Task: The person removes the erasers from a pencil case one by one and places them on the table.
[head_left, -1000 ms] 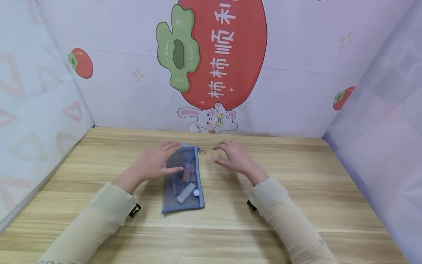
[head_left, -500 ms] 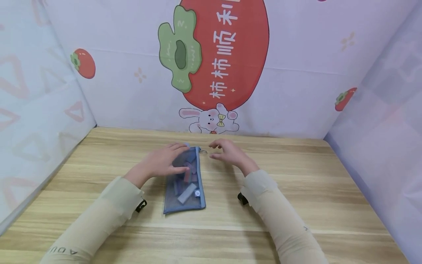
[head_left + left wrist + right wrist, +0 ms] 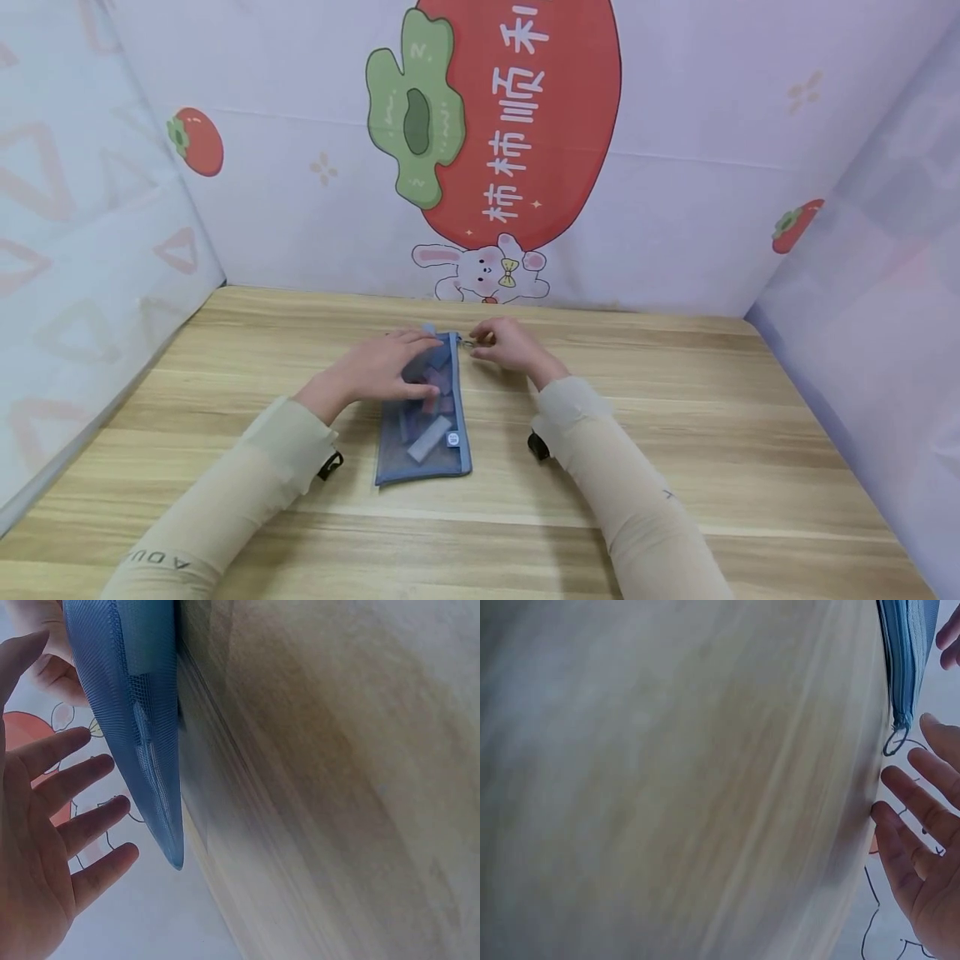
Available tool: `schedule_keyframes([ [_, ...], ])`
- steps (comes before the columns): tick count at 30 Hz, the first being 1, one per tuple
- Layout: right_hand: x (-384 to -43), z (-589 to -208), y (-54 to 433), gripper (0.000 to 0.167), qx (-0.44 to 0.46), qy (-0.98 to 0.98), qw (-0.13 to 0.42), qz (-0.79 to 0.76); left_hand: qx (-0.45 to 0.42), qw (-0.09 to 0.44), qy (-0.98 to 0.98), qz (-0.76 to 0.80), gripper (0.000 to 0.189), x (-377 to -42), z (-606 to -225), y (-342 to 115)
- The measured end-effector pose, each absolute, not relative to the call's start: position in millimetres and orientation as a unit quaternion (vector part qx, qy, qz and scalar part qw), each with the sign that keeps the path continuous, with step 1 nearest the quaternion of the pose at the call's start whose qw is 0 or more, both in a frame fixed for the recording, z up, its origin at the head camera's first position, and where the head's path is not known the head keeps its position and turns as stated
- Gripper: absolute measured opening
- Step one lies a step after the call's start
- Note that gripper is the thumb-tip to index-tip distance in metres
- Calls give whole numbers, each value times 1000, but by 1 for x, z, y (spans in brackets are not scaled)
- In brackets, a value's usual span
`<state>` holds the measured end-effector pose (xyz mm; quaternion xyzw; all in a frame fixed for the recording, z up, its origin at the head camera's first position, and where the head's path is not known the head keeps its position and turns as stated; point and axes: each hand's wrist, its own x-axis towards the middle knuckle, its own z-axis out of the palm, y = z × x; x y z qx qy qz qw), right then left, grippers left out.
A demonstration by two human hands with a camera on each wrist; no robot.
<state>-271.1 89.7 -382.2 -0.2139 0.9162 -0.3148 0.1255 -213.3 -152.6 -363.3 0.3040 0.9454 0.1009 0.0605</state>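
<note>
Blue mesh pouch (image 3: 397, 457) is lying flat on the wood counter (image 3: 675, 433), long axis running away from the person, zip (image 3: 462, 429) down its right long side, and the little pull ring (image 3: 895, 742) is up at the far end. Left hand (image 3: 378, 367) is kinda in the way, fingers spread over the far half, can't tell if they're touching. Right hand (image 3: 510, 343) is right by the ring, fingers apart, not pinching anything. Mesh is see-through: reddish, bluish bits and a pale block (image 3: 430, 439) inside.
</note>
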Motion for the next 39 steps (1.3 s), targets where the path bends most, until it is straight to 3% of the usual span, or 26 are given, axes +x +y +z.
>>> schedule_keyframes([
  [22,-279,-383,72,27,-203,919,137,-308,312,103,940,91,77,-216,-366,-156],
  [39,-284,-385,74,25,-249,922,115,-272,299,151,938,86,76,-220,-367,-154],
])
